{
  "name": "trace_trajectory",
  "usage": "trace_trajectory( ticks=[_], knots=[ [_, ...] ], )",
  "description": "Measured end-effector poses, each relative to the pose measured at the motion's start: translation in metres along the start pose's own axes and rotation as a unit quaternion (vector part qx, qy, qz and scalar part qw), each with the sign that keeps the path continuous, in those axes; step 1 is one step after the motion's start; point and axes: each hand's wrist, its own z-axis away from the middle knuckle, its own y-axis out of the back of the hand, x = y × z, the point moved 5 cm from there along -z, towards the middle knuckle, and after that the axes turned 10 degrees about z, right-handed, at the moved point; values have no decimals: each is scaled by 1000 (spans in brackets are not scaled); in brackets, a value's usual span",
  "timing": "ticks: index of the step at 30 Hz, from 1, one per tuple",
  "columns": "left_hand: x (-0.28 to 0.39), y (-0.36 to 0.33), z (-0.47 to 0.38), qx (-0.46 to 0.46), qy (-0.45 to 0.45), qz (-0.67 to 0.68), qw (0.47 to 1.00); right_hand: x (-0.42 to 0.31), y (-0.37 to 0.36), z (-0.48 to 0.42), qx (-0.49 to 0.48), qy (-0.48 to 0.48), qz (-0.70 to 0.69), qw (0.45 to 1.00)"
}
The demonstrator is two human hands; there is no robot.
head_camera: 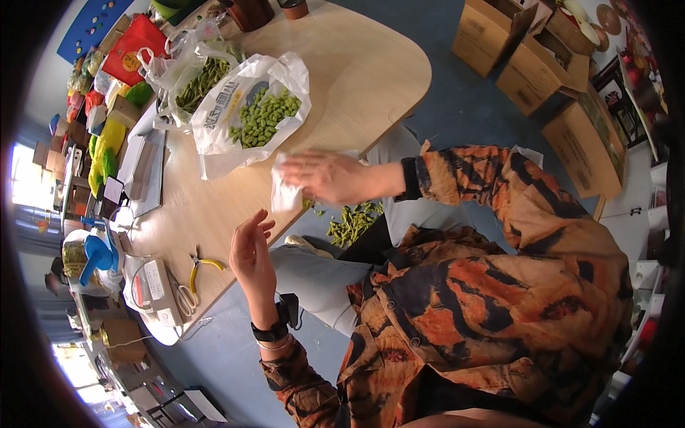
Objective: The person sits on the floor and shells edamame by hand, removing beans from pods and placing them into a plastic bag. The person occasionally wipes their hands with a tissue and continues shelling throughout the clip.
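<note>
My right hand [329,176], blurred, lies over a white tissue [286,190] at the table's near edge. The tissue sticks out past my fingers. My left hand [251,251] is raised by the same edge with its fingers apart and nothing in it. Beyond the tissue an opened white plastic bag [211,152] holds shelled green beans [265,117]. Behind it another plastic bag [160,75] holds unshelled pods [206,80]. Below the table edge, green pods [353,224] lie heaped between my legs; what bears them is partly hidden.
Yellow-handled pliers [193,270], scissors [186,300] and a white power strip [157,289] lie toward the table's left end. Papers [136,166] and a red bag [134,51] are at the far side. Cardboard boxes [580,147] stand on the floor at right.
</note>
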Motion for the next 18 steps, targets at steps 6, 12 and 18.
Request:
trace_trajectory(
  ticks=[6,12,18],
  knots=[
    [3,-11,6,-14,12,34,999,-28,15,13,64,65,-105,990],
    [6,-12,4,-9,-4,52,999,99,92,78,263,-223,32,938],
    [4,-19,-4,-23,-1,29,999,134,73,99,182,-314,75,929]
  ],
)
